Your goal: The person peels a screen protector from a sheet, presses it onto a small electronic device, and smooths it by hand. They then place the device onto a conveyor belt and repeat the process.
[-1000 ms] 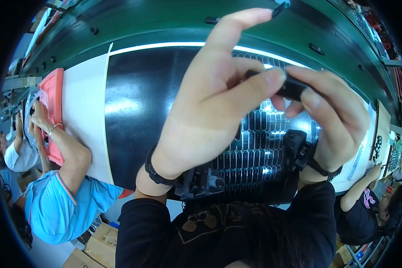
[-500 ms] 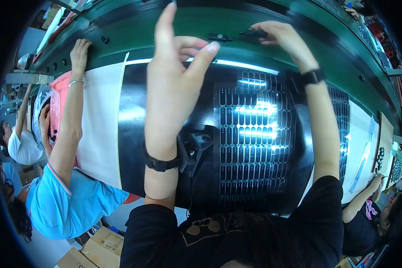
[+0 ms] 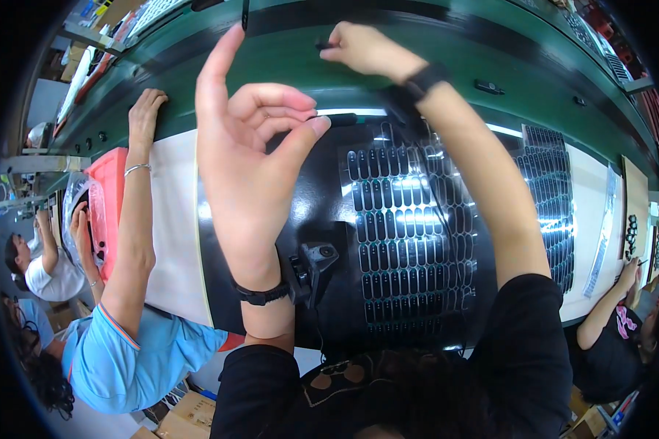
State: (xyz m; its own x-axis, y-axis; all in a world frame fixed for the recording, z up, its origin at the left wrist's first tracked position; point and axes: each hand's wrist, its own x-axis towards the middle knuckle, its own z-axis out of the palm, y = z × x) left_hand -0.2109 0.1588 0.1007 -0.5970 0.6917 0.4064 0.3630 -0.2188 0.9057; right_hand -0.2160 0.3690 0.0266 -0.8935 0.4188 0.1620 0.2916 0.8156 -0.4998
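Note:
My left hand (image 3: 245, 157) is raised over the far edge of a black work surface (image 3: 307, 183). Its index finger points up, while thumb and middle finger pinch at the tip of a slim dark strip (image 3: 338, 119); what exactly they hold is unclear. A thin black piece (image 3: 245, 14) shows at the index fingertip. Over the green conveyor belt (image 3: 285, 62), my right hand (image 3: 366, 50) is closed on a small black part (image 3: 322, 45), mostly hidden by the fingers. A sheet of black oval stickers (image 3: 388, 219) lies below my right forearm.
A black lens-like device (image 3: 318, 256) sits beside my left wrist. Another sticker sheet (image 3: 549, 190) lies farther right, and a black device (image 3: 488, 87) rests on the belt. A co-worker's hand (image 3: 146, 110) is at the left, near a red bin (image 3: 113, 172).
My right hand has moved left along the belt with the black part. My left hand has shifted left and slightly down. The black device on the belt now appears farther right.

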